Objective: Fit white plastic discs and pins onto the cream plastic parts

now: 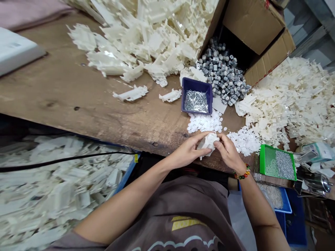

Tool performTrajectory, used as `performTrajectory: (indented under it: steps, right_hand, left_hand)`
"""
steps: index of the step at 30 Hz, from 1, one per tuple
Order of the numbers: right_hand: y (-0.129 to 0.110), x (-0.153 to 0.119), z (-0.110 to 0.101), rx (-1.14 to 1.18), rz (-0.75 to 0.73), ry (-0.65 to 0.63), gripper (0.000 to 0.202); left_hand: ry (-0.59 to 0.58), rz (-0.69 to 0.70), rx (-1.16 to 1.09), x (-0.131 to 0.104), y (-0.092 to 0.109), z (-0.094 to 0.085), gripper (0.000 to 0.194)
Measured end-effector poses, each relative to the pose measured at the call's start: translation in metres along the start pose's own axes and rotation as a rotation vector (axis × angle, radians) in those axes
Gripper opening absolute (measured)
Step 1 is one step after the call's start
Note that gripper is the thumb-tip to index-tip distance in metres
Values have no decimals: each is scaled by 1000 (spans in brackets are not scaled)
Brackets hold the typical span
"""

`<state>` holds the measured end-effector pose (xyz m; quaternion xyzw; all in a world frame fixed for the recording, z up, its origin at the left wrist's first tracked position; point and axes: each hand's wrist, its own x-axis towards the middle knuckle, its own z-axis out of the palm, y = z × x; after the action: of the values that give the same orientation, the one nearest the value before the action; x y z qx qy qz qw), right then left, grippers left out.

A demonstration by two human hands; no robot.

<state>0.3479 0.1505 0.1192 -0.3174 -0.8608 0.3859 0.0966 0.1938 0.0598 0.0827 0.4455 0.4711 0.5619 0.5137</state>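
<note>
My left hand (188, 150) is closed round a white plastic housing (208, 142) at the table's front edge, its thumb lying across the near side. From the other side my right hand (227, 150) pinches the same housing at its right end, fingertips against the plastic. Whether a smaller part sits between the right fingertips is hidden. Just beyond the hands lie small white plastic discs (204, 122), and a second heap of small white pieces (245, 141) is right of my right hand. Behind the discs stands a dark purple bin (196, 96) with thin metal pins in it.
Grey motor-like parts (222, 71) spill from a tipped cardboard box (253, 26). Cream plastic parts (151, 38) are heaped at the back, more (293, 101) at right. A green tray (277, 162) holds small metal pieces. A black cable (65, 161) crosses the lower-left pile of parts.
</note>
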Motion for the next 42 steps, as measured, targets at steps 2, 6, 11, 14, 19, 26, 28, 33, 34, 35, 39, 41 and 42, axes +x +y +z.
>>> performTrajectory:
  steps: [2, 6, 11, 14, 19, 26, 28, 33, 34, 35, 39, 41, 42]
  right_hand:
    - [-1, -1, 1, -4, -9, 3, 25]
    - [-2, -2, 4, 22, -9, 21, 24]
    - [0, -4, 10, 91, 16, 121, 22]
    - [1, -4, 14, 160, 53, 150, 23]
    - [-3, -1, 21, 181, 33, 237, 26]
    - [-11, 0, 17, 103, 16, 221, 23]
    - [-9, -2, 18, 150, 24, 245, 27]
    - [-3, -1, 29, 274, 107, 350, 37]
    - [-3, 0, 31, 252, 117, 363, 37]
    - [-5, 2, 31, 225, 123, 355, 36]
    - [-19, 7, 21, 252, 98, 137, 30]
    - [-26, 9, 15, 310, 91, 54, 32]
    - [-29, 9, 13, 319, 93, 34, 33]
  left_hand:
    - [29, -27, -15, -1, 2, 0, 52]
    - [60, -56, -114, -2, 4, 4, 49]
    - [41, -103, -220, -2, 4, 5, 51]
    - [1, -133, -267, -1, 5, 5, 52]
    - [41, -103, -162, 1, 6, 6, 49]
    - [78, 13, -26, -1, 6, 5, 44]
    - [53, -7, -34, -4, 7, 8, 45]
    - [65, -95, -140, -3, 1, 13, 49]
    - [56, -121, -211, -2, -3, 12, 51]
    - [42, -152, -300, 0, -6, 9, 53]
    - [-64, -269, -679, 1, -19, -7, 53]
    - [-125, -311, -799, -1, -22, -13, 54]
    - [-142, -327, -832, -3, -23, -15, 55]
